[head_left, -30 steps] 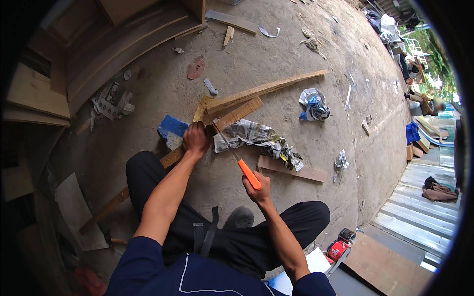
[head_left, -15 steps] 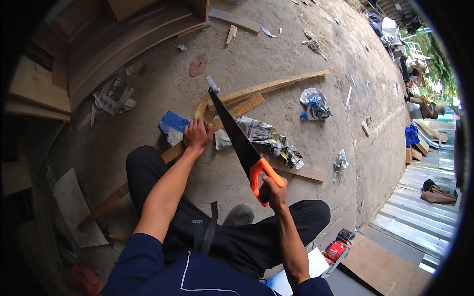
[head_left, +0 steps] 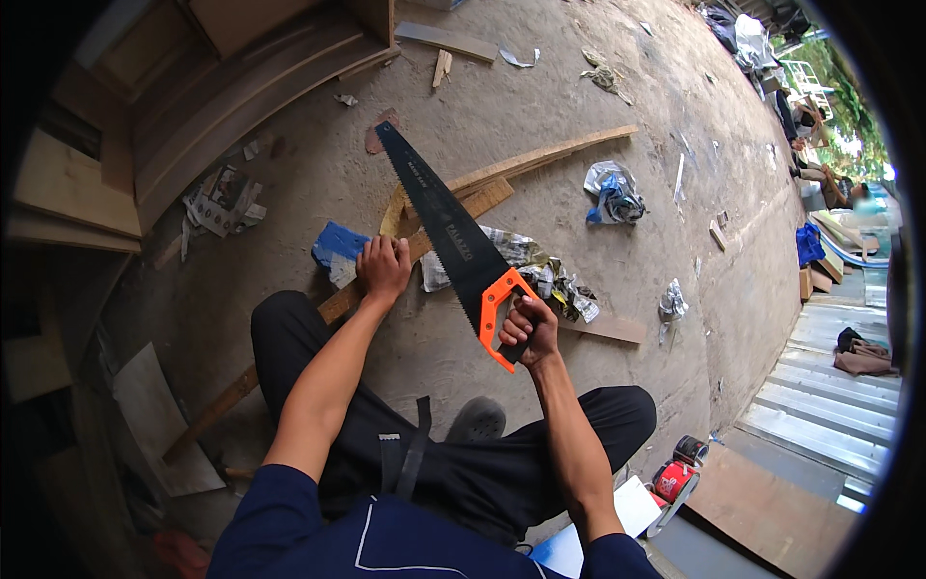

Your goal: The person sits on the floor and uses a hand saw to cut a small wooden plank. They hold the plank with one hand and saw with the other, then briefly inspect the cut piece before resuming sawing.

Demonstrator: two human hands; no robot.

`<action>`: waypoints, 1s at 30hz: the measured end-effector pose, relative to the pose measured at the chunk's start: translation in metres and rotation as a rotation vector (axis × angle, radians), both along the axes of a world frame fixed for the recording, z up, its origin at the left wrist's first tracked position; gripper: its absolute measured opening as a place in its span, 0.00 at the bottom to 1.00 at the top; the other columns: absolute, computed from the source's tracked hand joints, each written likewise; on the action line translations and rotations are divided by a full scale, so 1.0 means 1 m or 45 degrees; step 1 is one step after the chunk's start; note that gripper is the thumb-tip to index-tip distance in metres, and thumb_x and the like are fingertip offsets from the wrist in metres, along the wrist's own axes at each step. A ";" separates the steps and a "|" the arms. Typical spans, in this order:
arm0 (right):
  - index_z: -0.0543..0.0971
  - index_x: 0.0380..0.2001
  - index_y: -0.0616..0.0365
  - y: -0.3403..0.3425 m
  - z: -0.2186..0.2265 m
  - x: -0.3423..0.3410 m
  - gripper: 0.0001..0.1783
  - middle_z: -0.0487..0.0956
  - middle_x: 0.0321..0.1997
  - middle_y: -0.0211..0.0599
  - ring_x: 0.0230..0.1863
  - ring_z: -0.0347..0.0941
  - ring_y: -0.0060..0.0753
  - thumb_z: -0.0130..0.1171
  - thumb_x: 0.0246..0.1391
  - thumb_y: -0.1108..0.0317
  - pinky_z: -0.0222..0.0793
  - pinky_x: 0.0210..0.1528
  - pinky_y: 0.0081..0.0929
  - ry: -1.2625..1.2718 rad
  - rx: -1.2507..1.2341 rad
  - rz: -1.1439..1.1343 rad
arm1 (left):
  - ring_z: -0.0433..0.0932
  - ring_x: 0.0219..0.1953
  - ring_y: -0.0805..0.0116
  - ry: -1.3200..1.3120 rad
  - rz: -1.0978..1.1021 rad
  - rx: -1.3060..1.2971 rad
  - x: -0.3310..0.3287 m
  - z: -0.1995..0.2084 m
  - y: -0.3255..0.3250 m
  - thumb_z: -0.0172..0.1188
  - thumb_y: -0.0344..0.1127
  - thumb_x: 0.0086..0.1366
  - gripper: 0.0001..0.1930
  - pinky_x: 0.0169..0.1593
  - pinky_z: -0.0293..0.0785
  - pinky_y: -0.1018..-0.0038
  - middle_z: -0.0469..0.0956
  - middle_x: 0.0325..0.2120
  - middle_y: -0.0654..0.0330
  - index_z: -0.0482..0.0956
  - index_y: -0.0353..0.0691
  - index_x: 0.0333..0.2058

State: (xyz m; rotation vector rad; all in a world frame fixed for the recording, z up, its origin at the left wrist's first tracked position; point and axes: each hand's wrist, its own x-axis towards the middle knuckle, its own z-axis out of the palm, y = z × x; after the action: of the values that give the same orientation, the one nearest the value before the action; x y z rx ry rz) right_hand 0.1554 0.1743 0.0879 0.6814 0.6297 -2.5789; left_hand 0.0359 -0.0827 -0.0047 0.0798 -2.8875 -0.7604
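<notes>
My right hand (head_left: 530,330) is wrapped round the black-and-orange handle of a hand saw (head_left: 449,220). Its dark blade slants up and to the left, its broad side showing and its toothed edge to the left. The blade passes in front of a long wooden plank (head_left: 487,200); whether they touch, I cannot tell. My left hand (head_left: 384,267) grips that plank, fingers over its top, left of the blade. The plank runs down-left past my bent knee. Beside the left hand lies a blue-and-white block-like thing (head_left: 340,246). A second wooden strip (head_left: 569,147) lies beyond the plank.
Crumpled newspaper (head_left: 558,283), a blue-and-silver crumpled wrapper (head_left: 614,193) and a flat board (head_left: 610,326) lie on the concrete floor. A wooden cabinet (head_left: 260,92) stands at the far left. A red-and-black tool (head_left: 673,480) sits by my right knee. People are at the far right.
My right hand has turned the saw, so its blade now shows its broad side. The tip has moved up and left. My left hand stays on the plank.
</notes>
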 end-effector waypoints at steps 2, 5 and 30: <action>0.62 0.14 0.47 -0.005 0.002 -0.001 0.20 0.56 0.09 0.21 0.11 0.58 0.21 0.51 0.59 0.60 0.60 0.18 0.25 0.022 0.112 0.005 | 0.73 0.42 0.56 -0.063 0.036 0.044 -0.002 0.005 0.002 0.50 0.49 0.64 0.16 0.45 0.64 0.59 0.76 0.32 0.58 0.75 0.42 0.30; 0.67 0.15 0.52 -0.019 0.016 -0.011 0.18 0.63 0.11 0.23 0.13 0.63 0.21 0.55 0.57 0.63 0.63 0.19 0.26 0.121 0.573 0.058 | 0.72 0.44 0.57 -0.112 0.055 0.095 -0.004 0.009 0.005 0.54 0.50 0.60 0.15 0.47 0.63 0.60 0.76 0.32 0.59 0.76 0.43 0.31; 0.76 0.25 0.59 -0.085 0.009 -0.032 0.07 0.76 0.18 0.43 0.20 0.76 0.46 0.64 0.45 0.70 0.71 0.24 0.32 0.763 2.048 0.395 | 0.77 0.39 0.47 -0.409 -0.024 0.081 -0.021 0.037 0.010 0.60 0.50 0.55 0.18 0.42 0.69 0.54 0.78 0.31 0.48 0.77 0.39 0.30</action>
State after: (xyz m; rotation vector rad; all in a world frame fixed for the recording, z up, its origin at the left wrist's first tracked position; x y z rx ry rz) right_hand 0.1239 0.0890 0.0970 0.0748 2.7302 -1.4596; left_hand 0.0151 -0.0728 0.0325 0.2000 -3.1674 -0.9194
